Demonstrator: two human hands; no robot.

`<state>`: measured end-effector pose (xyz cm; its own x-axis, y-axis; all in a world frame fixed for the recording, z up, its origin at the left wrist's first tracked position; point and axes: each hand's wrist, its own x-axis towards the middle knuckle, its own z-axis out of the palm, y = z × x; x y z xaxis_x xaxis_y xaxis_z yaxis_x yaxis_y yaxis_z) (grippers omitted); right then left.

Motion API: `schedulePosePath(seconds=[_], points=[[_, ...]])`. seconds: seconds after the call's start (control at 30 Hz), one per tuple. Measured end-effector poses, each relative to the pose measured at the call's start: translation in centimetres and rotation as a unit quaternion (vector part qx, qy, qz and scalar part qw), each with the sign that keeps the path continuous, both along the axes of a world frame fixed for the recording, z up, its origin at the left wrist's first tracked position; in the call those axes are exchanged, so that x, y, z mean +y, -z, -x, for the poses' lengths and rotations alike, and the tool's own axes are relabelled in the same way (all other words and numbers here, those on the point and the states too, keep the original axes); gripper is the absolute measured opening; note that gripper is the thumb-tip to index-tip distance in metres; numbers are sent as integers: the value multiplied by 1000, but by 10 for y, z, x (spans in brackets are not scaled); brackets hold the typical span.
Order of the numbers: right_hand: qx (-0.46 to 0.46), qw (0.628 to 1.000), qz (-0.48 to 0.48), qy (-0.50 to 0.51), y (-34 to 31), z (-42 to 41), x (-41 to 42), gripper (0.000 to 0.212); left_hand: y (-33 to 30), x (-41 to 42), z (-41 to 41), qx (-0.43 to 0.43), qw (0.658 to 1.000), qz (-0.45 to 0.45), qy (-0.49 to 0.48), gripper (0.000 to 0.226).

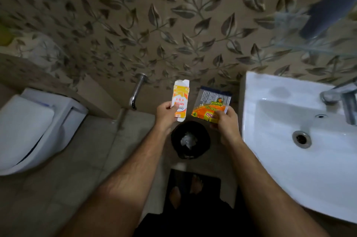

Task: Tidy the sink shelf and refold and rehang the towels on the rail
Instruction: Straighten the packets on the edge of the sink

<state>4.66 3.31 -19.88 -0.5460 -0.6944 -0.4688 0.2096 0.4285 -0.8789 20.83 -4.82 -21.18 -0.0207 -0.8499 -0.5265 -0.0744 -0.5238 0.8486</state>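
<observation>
My left hand (165, 114) grips a flattened yellow-and-white carton (181, 99), held upright. My right hand (225, 123) holds an orange scrub pad packet (211, 106) with a clear and blue top. Both are held above a small black bin (190, 140) on the floor, which has crumpled pale waste inside. At the top right a blurred dark blue towel (328, 8) hangs near a glass shelf edge (316, 43). The rail itself is not clearly visible.
A white sink (280, 155) with a chrome tap (342, 99) fills the right side. A white wall-hung toilet (32, 130) stands at the left. A chrome spout (138, 90) sticks out of the leaf-patterned wall. My bare feet stand on a dark mat (193, 188).
</observation>
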Motion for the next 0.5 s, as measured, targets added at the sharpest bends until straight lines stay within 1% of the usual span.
schedulePosePath(seconds=[0.13, 0.27, 0.3, 0.4, 0.5], points=[[1, 999, -39, -18, 41, -10, -16, 10, 34, -5, -16, -19, 999, -25, -23, 19], [8, 996, -90, -9, 92, -15, -28, 19, 84, -8, -32, -51, 997, -57, -32, 21], [8, 995, -102, -8, 103, -16, -29, 19, 97, -8, -35, -54, 996, -66, -34, 22], [0, 990, -142, -5, 144, -19, -33, 10, 137, -12, -40, -77, 993, -85, -30, 26], [-24, 983, -180, 6, 182, -22, -39, 13, 174, -18, -41, -88, 990, -104, -20, 29]])
